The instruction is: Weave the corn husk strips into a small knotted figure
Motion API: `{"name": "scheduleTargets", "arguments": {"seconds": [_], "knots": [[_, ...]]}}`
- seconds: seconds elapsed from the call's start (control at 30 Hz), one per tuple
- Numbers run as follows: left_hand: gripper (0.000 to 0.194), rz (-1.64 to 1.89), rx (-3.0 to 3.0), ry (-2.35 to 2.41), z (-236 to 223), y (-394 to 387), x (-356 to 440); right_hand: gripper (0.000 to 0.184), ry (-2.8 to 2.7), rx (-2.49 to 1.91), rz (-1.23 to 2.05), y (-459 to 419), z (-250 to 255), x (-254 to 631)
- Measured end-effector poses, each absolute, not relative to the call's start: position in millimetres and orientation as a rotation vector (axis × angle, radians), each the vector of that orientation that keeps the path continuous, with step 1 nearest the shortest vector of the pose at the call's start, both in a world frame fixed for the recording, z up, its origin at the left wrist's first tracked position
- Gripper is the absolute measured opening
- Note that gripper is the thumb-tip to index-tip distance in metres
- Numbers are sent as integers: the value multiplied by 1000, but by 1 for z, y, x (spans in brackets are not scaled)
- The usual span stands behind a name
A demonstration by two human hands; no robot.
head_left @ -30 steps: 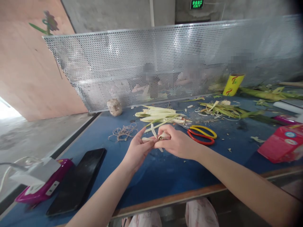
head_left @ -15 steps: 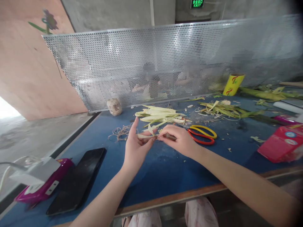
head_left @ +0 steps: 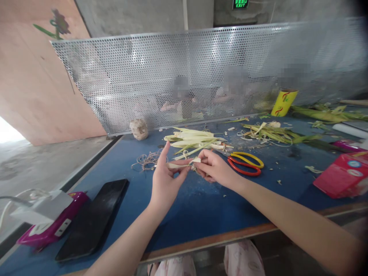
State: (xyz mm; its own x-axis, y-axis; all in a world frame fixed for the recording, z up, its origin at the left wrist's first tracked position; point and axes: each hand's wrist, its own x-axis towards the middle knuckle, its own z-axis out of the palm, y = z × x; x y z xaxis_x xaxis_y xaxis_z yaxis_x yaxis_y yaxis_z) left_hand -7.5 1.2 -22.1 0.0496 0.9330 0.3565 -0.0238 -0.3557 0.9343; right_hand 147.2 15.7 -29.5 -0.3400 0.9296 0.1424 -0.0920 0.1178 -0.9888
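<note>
My left hand pinches a pale strip of corn husk between thumb and fingers, its index finger pointing up. Close beside it, my right hand is closed on the other end of the husk, where a small folded piece shows at the fingertips. Exactly how the strip is twisted or tied there is too small to tell. Just beyond both hands lies a pile of pale green husks. Scissors with one yellow and one red handle rest right of my right hand. A tangle of thin brown string lies left of my left hand.
A black phone and a purple power strip lie at the left. Green husks, a yellow roll and a red package are at the right. A perforated metal screen borders the back, with people behind it.
My right hand has turned and brought the strip's end over toward my left fingertips. The loop of husk that stood up between the hands is now lower and folded. My left hand has barely moved.
</note>
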Motion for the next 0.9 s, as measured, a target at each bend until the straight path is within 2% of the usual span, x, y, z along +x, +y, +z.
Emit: {"name": "scheduleTargets", "arguments": {"seconds": [0.27,0.37,0.43,0.57,0.63,0.83,0.9], "knots": [[94,1410,1366,991,-19,1,-7,19,-1549,-876,1319,14,-32,148],[93,1411,1339,1008,-18,3,-7,14,-1665,-913,1196,15,-35,149],[93,1413,1315,1010,-18,3,-8,12,-1770,-961,969,16,-36,152],[93,1413,1244,983,-18,6,-9,25,-1947,-987,290,20,-34,161],[93,1403,1194,964,-18,7,-9,28,-2011,-976,66,20,-32,165],[90,1304,1085,944,-19,7,-10,4,-2193,-808,-269,14,-31,163],[91,1268,1069,954,-19,6,-9,4,-2168,-805,-351,12,-32,161]]}}
